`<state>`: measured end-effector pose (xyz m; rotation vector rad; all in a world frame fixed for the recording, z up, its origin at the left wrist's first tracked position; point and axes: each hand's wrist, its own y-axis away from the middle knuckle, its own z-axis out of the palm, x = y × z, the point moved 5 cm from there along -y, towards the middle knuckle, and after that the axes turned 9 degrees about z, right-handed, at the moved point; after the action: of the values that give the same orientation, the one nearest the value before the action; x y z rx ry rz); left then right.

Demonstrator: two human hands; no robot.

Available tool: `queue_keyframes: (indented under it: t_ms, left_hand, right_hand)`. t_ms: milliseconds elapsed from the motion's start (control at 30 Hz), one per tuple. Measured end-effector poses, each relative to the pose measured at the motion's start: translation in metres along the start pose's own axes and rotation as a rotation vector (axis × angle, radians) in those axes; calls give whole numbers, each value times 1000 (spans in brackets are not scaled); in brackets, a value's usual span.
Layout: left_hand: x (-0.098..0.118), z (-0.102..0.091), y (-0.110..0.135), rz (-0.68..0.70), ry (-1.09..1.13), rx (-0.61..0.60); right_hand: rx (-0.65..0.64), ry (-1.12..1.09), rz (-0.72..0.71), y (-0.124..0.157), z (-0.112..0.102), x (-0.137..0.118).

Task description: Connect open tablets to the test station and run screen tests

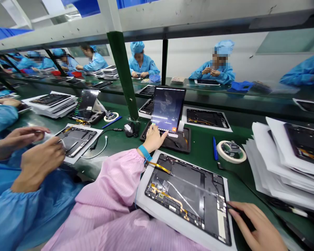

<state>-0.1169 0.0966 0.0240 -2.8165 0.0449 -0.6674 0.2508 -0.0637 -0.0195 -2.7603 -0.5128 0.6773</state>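
Observation:
My left hand, its fingers spread, touches the lower edge of a lit tablet screen. This screen stands tilted up on a black tray. In front of me an opened tablet body lies on white sheets, its circuit boards bare. A gold ribbon cable runs from its upper left toward my left wrist. By the tablet's right edge, my right hand is closed on a black cable plug, which meets the edge; the exact contact is partly hidden by the fingers.
To the right are a blue pen, a tape roll and a stack of tablet bodies between paper. A black mouse sits by a green post. On the left, a co-worker's hands handle another opened tablet.

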Motion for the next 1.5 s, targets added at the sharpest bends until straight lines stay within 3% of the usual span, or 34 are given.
queue_keyframes:
  t_ms: [133,267,367,467,733,867,933,1000,1067,1200,1333,1433,1500]
  left_hand:
    - [-6,-21,-3,53,96,145]
    - [-39,-40,-26,-38,302,283]
    - [-59,-38,-52,-75,412,306]
    - [-65,-30,-70,-70,468,317]
    - [-62,-28,-77,-122,420,434]
    - [-44,-39,-59,-39,328,504]
    - [-17,-42,-46,185,175,487]
    - [12,-35,-34,439,-2,390]
    - [31,-25,-27,566,-105,296]
    - [37,-15,-34,530,-141,250]
    - [34,-17,-42,449,-141,260]
    - [47,-26,-30,373,-114,307]
    - [66,-31,-11,340,-60,309]
  right_hand:
    - [2,-2,-6,0,0,0]
    - [6,0,-10,-1,0,-3]
    - [19,0,-13,-2,-1,-4]
    - [28,3,-14,-2,-2,-3]
    - [20,-1,2,-1,-1,-2]
    - [-3,-10,22,-1,1,0]
    - [-3,-16,34,-1,1,1]
    - [-6,-21,47,-1,2,3]
    - [-12,-25,57,-1,3,3]
    - [-21,-23,80,-1,2,1]
    - [-12,-24,74,-1,0,-2]
    - [0,-3,32,-3,-2,-6]
    - [-1,33,-20,-4,-3,-10]
